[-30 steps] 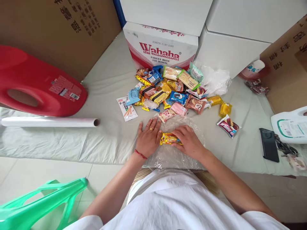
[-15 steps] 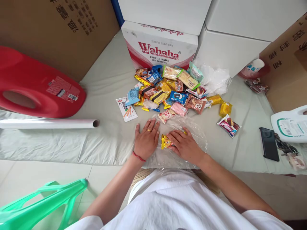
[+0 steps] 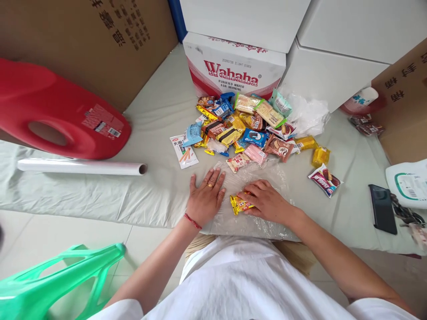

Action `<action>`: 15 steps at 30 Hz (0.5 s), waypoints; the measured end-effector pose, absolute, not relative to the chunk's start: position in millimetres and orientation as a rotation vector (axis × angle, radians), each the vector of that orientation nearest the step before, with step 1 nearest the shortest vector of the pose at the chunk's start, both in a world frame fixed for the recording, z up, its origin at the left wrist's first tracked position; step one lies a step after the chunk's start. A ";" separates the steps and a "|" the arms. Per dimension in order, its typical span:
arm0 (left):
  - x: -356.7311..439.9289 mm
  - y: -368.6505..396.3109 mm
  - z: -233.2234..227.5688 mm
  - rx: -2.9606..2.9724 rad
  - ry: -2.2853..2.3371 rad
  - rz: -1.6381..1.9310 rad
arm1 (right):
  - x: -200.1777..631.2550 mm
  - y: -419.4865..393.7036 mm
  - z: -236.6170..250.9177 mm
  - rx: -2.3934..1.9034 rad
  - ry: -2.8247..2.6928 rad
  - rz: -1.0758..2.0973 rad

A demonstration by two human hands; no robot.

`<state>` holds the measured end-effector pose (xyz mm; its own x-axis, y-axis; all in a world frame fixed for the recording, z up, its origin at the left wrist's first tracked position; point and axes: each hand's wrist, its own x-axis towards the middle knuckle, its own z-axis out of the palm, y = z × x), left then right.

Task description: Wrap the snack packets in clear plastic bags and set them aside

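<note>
My left hand [image 3: 206,195] lies flat with its fingers spread on the grey-green cloth, its fingertips by the left edge of a clear plastic bag [image 3: 230,224]. My right hand [image 3: 267,200] curls over a small yellow snack packet [image 3: 240,204] lying on that bag. The packet's left end sticks out from under the fingers; its right part is hidden. Just beyond both hands is a heap of wrapped snacks: a pink packet [image 3: 256,154], a cream and red packet [image 3: 237,162], a blue packet [image 3: 255,137] and several more. A white packet [image 3: 184,152] lies at the heap's left.
Behind the heap stands a Wahaha water carton [image 3: 233,66], with crumpled clear plastic [image 3: 308,113] to its right. At left are a red jug [image 3: 66,120] and a white roll [image 3: 82,167]. A phone [image 3: 383,209] and a white bottle [image 3: 410,184] lie at right. A green stool [image 3: 66,275] stands below.
The view has shifted, moving the scene right in the picture. My right hand's fingers have drawn together over the yellow packet, and more of it shows. My left hand still lies flat.
</note>
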<state>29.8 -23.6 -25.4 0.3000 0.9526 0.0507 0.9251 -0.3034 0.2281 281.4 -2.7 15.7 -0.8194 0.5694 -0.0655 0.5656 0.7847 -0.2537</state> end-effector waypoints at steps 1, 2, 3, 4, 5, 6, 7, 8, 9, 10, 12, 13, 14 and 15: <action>30.0 -23.6 -25.2 2.403 1.755 0.262 | 281.2 -2.2 16.7 -0.945 -2.960 0.410; 30.3 -23.7 -25.0 2.399 1.758 0.258 | 280.4 -2.2 17.8 -0.963 -2.963 0.397; 30.5 -23.8 -25.0 2.394 1.764 0.256 | 279.4 -2.7 18.9 -0.993 -2.963 0.374; 30.7 -23.9 -24.9 2.387 1.771 0.254 | 278.4 -3.7 19.9 -1.027 -2.960 0.346; 31.0 -24.1 -24.9 2.380 1.779 0.255 | 277.7 -5.1 20.7 -1.062 -2.958 0.318; 31.1 -24.3 -25.0 2.374 1.786 0.257 | 277.6 -6.7 21.1 -1.091 -2.955 0.294; 31.3 -24.4 -25.0 2.369 1.790 0.258 | 278.4 -8.3 20.9 -1.110 -2.953 0.279; 31.3 -24.5 -24.9 2.365 1.792 0.261 | 280.0 -9.8 20.3 -1.116 -2.953 0.272; 31.3 -24.5 -24.9 2.363 1.791 0.263 | 282.5 -11.0 19.1 -1.112 -2.952 0.272; 31.3 -24.4 -24.8 2.361 1.789 0.264 | 285.5 -11.7 17.5 -1.107 -2.947 0.275; 31.0 -24.0 -24.6 2.360 1.783 0.265 | 292.2 -11.6 14.2 -1.103 -2.930 0.279; 30.9 -23.7 -24.6 2.360 1.780 0.267 | 295.2 -10.8 12.9 -1.103 -2.924 0.283; 30.7 -23.4 -24.6 2.359 1.779 0.269 | 297.5 -9.8 12.1 -1.105 -2.923 0.285; 30.6 -23.2 -24.7 2.359 1.777 0.272 | 299.1 -8.6 12.0 -1.106 -2.927 0.288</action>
